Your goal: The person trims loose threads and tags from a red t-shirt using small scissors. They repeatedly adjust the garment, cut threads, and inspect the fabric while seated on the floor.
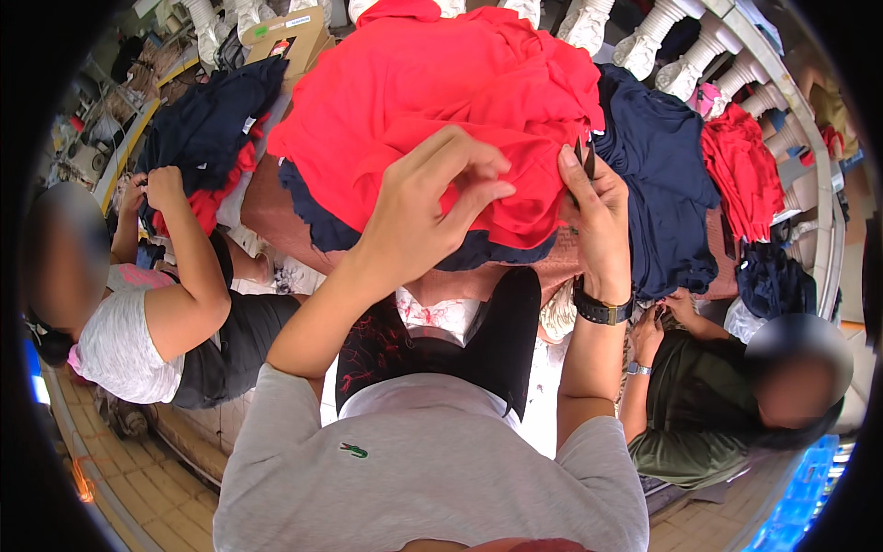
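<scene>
A large heap of red cloth [432, 101], made up of garments, lies in front of me on top of dark navy cloth [317, 216]. My left hand [428, 202] is raised over the near part of the red heap. Its fingers curl, with a gap between thumb and forefinger, and nothing shows in them. At the heap's right edge, my right hand [596, 207] grips small dark thread snips [590, 158] with the blades pointing up and away from me. A dark watch circles that wrist. Part of the snips is hidden by my fingers.
Navy garments [658, 175] are piled to the right, beside more red cloth [743, 175]. At left lies another navy pile [216, 129], near an open cardboard box [290, 41]. Co-workers sit close on both sides. White balusters [648, 41] line the far side.
</scene>
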{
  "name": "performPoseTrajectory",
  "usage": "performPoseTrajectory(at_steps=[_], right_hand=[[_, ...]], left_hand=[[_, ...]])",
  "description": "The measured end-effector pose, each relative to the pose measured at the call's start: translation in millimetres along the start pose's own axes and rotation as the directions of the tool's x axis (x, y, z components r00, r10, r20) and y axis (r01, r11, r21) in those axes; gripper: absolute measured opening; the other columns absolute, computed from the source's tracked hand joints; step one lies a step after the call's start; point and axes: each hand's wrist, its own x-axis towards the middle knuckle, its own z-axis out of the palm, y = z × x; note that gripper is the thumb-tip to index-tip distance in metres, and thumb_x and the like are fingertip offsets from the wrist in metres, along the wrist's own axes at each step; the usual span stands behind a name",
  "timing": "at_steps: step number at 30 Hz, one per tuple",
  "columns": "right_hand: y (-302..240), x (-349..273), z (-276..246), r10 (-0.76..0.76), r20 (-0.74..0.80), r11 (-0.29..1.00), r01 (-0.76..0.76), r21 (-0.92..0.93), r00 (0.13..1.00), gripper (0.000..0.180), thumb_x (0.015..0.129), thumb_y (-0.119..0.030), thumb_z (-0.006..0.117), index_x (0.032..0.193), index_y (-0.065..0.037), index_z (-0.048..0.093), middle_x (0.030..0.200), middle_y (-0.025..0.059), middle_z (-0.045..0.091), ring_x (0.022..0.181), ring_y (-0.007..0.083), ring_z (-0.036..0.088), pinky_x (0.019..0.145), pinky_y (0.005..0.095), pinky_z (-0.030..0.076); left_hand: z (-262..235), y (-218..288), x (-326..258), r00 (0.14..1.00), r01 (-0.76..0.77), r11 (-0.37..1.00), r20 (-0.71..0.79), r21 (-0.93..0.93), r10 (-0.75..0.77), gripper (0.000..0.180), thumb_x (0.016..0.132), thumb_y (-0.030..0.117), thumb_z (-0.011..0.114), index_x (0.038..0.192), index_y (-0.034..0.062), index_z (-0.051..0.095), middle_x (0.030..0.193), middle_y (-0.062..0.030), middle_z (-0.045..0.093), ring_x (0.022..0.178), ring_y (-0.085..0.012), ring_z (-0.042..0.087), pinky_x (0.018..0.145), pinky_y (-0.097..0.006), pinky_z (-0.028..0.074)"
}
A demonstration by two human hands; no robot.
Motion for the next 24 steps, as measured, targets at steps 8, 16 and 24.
performPoseTrajectory(at_steps=[8, 16, 24], right_hand=[[1.3, -5.3, -3.2, 0.017, 0.036, 0.999, -0.019, 0.038, 0.999, 0.02, 0.101, -0.023, 0.063, 0.085, -0.012, 0.065, 0.064, -0.0112, 0.047, 0.05, -0.0011, 0.031, 0.047, 0.0204, 0.022], [-20.8, -6.1, 2.7, -0.3, -0.056, 0.92, 0.273, -0.282, 0.952, 0.015, 0.086, -0.007, 0.078, 0.083, -0.008, 0.063, 0.069, -0.0122, 0.047, 0.057, -0.003, 0.033, 0.05, 0.0173, 0.022], [-88.5, 65.5, 24.9, -0.719, 0.079, 0.462, 0.56, -0.687, 0.691, 0.026, 0.079, -0.008, 0.084, 0.096, -0.001, 0.064, 0.067, -0.0057, 0.047, 0.063, 0.0043, 0.04, 0.058, 0.021, 0.035]], left_hand=[[30.6, -28.2, 20.4, 0.972, -0.214, 0.97, -0.072, 0.115, 0.223, 0.019, 0.081, 0.004, 0.074, 0.098, 0.004, 0.065, 0.098, -0.0093, 0.061, 0.081, -0.0268, 0.063, 0.07, -0.037, 0.051], [-38.1, -22.8, 9.2, 0.989, -0.007, 0.592, -0.082, 0.806, 0.123, 0.04, 0.073, 0.0, 0.071, 0.111, 0.0103, 0.061, 0.097, -0.0077, 0.06, 0.097, -0.0291, 0.058, 0.084, -0.04, 0.046], [-130.5, -50.0, 56.9, 0.928, -0.005, 0.944, -0.351, 0.331, 0.128, 0.026, 0.086, 0.015, 0.068, 0.105, -0.0023, 0.068, 0.093, -0.0186, 0.07, 0.085, -0.0343, 0.068, 0.078, -0.038, 0.053]])
